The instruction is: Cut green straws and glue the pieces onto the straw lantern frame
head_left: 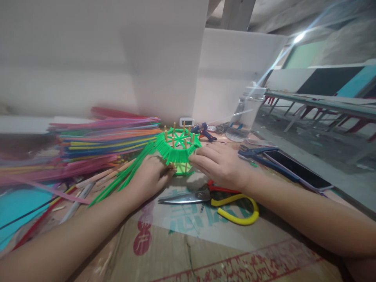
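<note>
A round craft model (179, 154) of bright green pipe cleaners, with several upright wooden sticks, stands on the cardboard-covered table. At its lower left, my left hand (151, 174) is closed, its fingertips on the model's base and a stick. My right hand (221, 162) is curled against the model's right side, thumb and fingers pinched at the edge of the green band; the fingertips are partly hidden. Loose green pipe cleaners (126, 178) fan out beside and under my left hand. Just in front of the model lie scissors (188, 197) with red and yellow handles.
Bundles of coloured pipe cleaners (111, 137) fill the left side. Behind the model are a small digital display (187, 122) and a blue glue gun (207, 133). A clear bottle (242, 115), pliers (258, 149) and a phone (296, 168) lie to the right. White panels (164, 58) rise behind.
</note>
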`<action>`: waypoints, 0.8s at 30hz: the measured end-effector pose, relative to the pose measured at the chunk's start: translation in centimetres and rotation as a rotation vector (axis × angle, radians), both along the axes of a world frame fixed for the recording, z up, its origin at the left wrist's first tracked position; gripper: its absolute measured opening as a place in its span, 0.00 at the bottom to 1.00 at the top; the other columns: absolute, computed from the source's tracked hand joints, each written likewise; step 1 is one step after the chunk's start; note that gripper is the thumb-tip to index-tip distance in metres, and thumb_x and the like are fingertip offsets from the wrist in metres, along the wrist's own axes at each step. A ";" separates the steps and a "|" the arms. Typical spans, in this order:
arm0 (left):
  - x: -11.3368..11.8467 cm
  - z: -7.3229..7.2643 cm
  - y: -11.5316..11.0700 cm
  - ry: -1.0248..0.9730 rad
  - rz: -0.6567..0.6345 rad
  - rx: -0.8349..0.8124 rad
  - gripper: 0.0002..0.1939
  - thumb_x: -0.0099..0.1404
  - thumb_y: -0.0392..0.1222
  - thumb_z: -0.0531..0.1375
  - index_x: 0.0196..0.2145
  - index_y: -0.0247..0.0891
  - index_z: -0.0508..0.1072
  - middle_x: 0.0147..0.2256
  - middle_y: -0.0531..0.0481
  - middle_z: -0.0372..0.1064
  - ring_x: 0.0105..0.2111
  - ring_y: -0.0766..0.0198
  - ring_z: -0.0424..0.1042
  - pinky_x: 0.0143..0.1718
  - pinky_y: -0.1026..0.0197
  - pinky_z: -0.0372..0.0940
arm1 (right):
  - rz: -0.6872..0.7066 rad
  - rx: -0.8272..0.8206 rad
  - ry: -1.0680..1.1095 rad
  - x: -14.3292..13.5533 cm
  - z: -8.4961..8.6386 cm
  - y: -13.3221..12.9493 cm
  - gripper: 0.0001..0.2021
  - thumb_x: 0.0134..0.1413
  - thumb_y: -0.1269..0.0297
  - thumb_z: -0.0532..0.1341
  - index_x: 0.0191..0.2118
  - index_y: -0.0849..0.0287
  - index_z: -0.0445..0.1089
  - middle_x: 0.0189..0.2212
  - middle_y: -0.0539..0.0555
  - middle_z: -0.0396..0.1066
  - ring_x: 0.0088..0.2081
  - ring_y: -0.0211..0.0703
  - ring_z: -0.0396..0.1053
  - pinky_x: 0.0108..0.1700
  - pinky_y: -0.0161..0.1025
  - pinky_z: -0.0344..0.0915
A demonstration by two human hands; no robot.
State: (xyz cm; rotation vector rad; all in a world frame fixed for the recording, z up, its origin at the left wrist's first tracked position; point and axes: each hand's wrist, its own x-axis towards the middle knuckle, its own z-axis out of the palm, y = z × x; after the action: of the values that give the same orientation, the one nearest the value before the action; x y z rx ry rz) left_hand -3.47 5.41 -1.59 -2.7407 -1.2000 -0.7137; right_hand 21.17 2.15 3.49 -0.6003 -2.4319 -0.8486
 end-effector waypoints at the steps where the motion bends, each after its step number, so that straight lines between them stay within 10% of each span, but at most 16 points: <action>1: 0.0 0.0 0.0 -0.003 -0.001 0.000 0.12 0.68 0.45 0.55 0.33 0.37 0.76 0.33 0.45 0.75 0.39 0.53 0.72 0.42 0.52 0.59 | -0.002 0.008 -0.004 0.0 0.0 -0.1 0.08 0.64 0.69 0.56 0.44 0.62 0.70 0.36 0.56 0.72 0.37 0.44 0.65 0.38 0.42 0.58; 24: 0.4 0.2 -0.3 -0.044 -0.003 -0.020 0.13 0.68 0.46 0.57 0.34 0.38 0.79 0.30 0.46 0.76 0.36 0.55 0.72 0.42 0.54 0.59 | 0.045 -0.117 -0.003 -0.6 -0.3 -1.7 0.15 0.65 0.65 0.55 0.28 0.61 0.71 0.22 0.53 0.69 0.27 0.41 0.62 0.29 0.39 0.56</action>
State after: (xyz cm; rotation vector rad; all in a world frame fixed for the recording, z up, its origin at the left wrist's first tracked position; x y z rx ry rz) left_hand -3.07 5.12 -1.36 -2.7574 -1.2179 -0.7704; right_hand 20.59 0.47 3.22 -0.5846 -2.5010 -0.6932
